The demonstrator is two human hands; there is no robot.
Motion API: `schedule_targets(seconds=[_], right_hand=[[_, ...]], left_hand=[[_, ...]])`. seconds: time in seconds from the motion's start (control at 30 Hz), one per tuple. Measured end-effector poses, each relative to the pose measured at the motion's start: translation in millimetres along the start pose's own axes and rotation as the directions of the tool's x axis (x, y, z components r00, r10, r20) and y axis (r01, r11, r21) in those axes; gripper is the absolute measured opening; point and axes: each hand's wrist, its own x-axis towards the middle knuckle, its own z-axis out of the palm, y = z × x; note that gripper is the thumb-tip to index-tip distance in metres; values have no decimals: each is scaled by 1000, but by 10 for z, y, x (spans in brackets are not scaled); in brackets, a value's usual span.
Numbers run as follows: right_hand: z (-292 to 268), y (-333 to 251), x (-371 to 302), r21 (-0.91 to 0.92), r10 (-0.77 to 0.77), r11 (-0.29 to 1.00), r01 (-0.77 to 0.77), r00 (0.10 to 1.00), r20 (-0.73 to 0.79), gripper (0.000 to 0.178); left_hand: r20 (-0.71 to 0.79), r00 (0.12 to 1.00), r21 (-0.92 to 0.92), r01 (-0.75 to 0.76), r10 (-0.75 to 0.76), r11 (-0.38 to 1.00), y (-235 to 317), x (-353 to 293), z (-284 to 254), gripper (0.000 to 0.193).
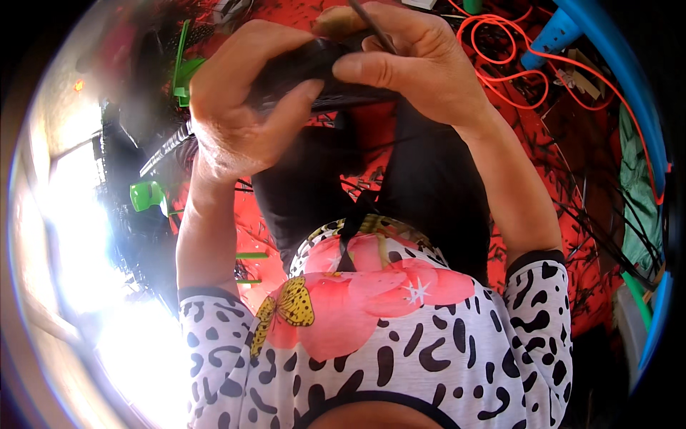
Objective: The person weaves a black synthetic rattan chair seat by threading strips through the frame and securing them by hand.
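Both of my arms reach forward over my lap, hands raised at the top of the view. My left hand (232, 114) is curled round a dark black piece (314, 61), thumb along its near side. Slightly blurred, that piece spans the gap between my hands, and its exact kind cannot be made out. My right hand (429, 68) pinches the piece's right end with the thumb on top. A thin dark strip (373, 27) sticks up between the right fingers; whether it is a blade or part of the piece is unclear.
Black scraps litter the red floor covering (525, 168). An orange cord (500, 79) lies looped at the upper right, near a blue curved frame (614, 50). Green plastic pieces (146, 196) and a dark heap are at left; green cloth (639, 214) is at right.
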Motion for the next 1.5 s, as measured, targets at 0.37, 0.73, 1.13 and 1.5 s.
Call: schedule_targets(seconds=[0.37,0.73,1.13,1.5], right_hand=[[-150,31,-76,-423,-184,869,257,961,206,33],[-160,359,-254,-373,-155,919,128,987,-44,31],[387,118,-549,-609,-336,785,113,904,-265,24],[1065,-52,-1054,-639,-173,210,740,672,721,37]], left_hand=[[-180,971,93,-141,156,986,-77,-341,-225,31],[-413,874,360,-100,254,928,-82,-715,-7,21],[-252,955,503,-11,159,864,156,-1315,-482,16],[-98,966,-294,202,-240,934,518,-1950,-424,23]])
